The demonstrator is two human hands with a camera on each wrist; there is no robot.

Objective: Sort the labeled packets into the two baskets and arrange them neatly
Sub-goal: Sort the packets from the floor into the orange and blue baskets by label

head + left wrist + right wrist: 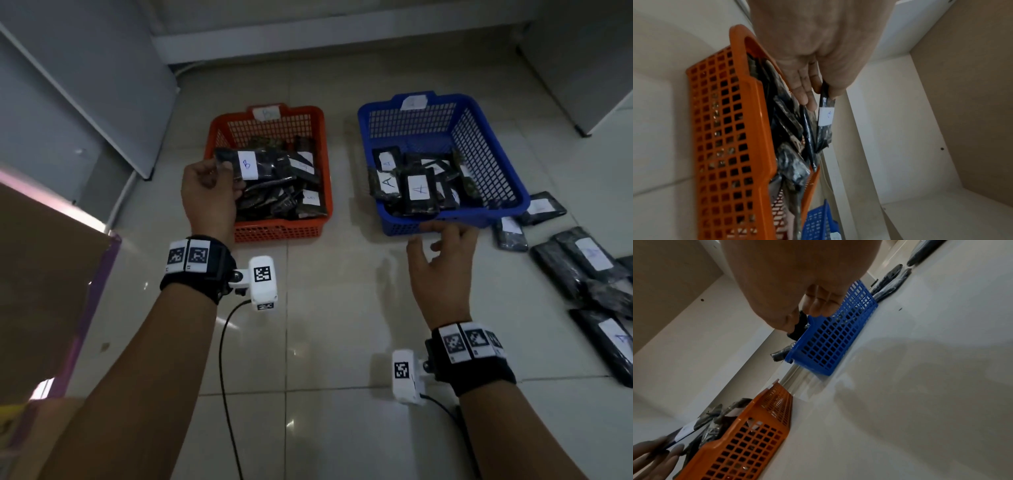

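2 baskets (442,219), 2 hands (209,198), approx. 25 pkts (419,186).

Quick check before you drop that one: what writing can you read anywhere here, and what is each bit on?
"B": white label on the packet the left hand pinches over the orange basket.
"A": two packets in the blue basket, front left and front middle.
Basket tags, other labels inside both baskets: too blurred to read.
Floor packets at right: blurred.
Wrist markers: square codes, no words.
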